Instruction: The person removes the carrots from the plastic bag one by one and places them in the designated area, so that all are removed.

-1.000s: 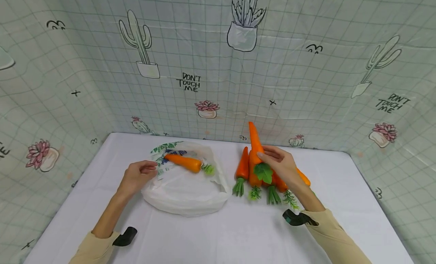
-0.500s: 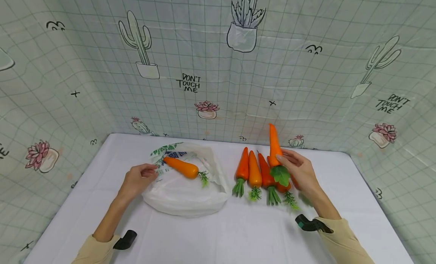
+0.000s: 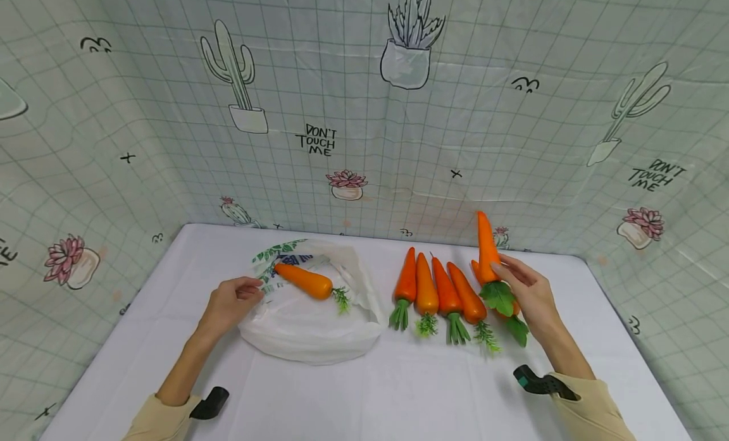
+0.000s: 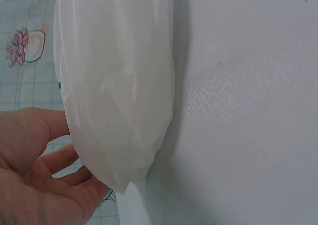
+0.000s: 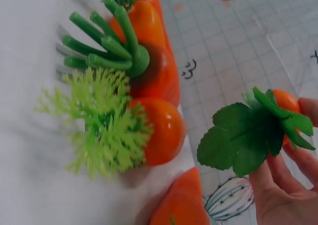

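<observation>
My right hand (image 3: 526, 290) grips an orange carrot (image 3: 486, 245) with broad green leaves, its tip pointing up. It is over the right end of a row of carrots, overlapping another broad-leaved carrot (image 3: 517, 329) in the head view. In the right wrist view, the held carrot's leaves (image 5: 243, 133) hang beside the fingers. My left hand (image 3: 229, 303) pinches the left rim of a white plastic bag (image 3: 310, 340) with green and blue print. One carrot (image 3: 305, 279) with feathery green tops lies on the bag's open mouth. The left wrist view shows fingers partly hidden behind the bag.
Between the bag and my right hand, several carrots lie side by side, from a red-orange carrot (image 3: 405, 276) to an orange carrot (image 3: 467, 293). A white cloth covers the table (image 3: 364, 397). A grid-patterned curtain (image 3: 364, 99) stands at the back and sides.
My right hand has moved to the right with the carrot, from over the middle of the row to its right end. The carrot on the bag has settled slightly lower. My left hand stays.
</observation>
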Tool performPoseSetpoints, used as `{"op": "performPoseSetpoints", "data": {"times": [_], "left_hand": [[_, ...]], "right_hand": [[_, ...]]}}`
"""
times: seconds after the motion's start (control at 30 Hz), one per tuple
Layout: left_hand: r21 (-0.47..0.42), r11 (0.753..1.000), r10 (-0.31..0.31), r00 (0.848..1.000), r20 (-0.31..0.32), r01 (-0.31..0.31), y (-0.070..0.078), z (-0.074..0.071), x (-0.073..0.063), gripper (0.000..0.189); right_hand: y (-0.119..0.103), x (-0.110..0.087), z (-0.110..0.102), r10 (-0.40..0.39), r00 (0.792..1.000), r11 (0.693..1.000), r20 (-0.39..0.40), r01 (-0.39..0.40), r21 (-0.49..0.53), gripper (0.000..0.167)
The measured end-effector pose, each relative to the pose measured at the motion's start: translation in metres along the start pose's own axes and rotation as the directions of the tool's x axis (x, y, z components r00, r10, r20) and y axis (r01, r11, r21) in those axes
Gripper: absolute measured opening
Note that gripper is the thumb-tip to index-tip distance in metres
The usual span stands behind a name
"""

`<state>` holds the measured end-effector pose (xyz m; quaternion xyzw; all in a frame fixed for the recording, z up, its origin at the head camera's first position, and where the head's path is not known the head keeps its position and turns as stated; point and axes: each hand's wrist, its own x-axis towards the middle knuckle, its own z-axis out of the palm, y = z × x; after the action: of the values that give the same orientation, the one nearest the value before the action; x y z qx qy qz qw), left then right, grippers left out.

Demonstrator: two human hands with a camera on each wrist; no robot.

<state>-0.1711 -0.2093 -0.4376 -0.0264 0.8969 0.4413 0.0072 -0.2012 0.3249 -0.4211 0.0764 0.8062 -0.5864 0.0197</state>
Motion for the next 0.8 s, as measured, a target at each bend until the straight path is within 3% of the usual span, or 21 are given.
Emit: {"op": "performPoseSetpoints", "data": {"times": [0.43, 0.63, 0.8], "left_hand": [[-0.008, 1.0, 0.018, 1.0, 0.008, -0.018, -0.004, -0.003, 0.001, 0.029], [-0.002, 1.0, 0.02, 1.0, 0.013, -0.02, -0.004, -0.003, 0.002, 0.029], [0.002, 1.0, 0.018, 1.0, 0.008, -0.018, -0.004, -0.003, 0.001, 0.029]], "right_hand": [[0.02, -0.001, -0.024, 0.075, 0.992, 0.997, -0.097, -0.073, 0.028, 0.071], [0.032, 0.0, -0.038, 0.137, 0.985, 0.982, -0.109, -0.12, 0.149, 0.07], [0.041, 0.001, -0.046, 0.18, 0.975, 0.982, -0.128, -0.17, 0.088, 0.078]]}}
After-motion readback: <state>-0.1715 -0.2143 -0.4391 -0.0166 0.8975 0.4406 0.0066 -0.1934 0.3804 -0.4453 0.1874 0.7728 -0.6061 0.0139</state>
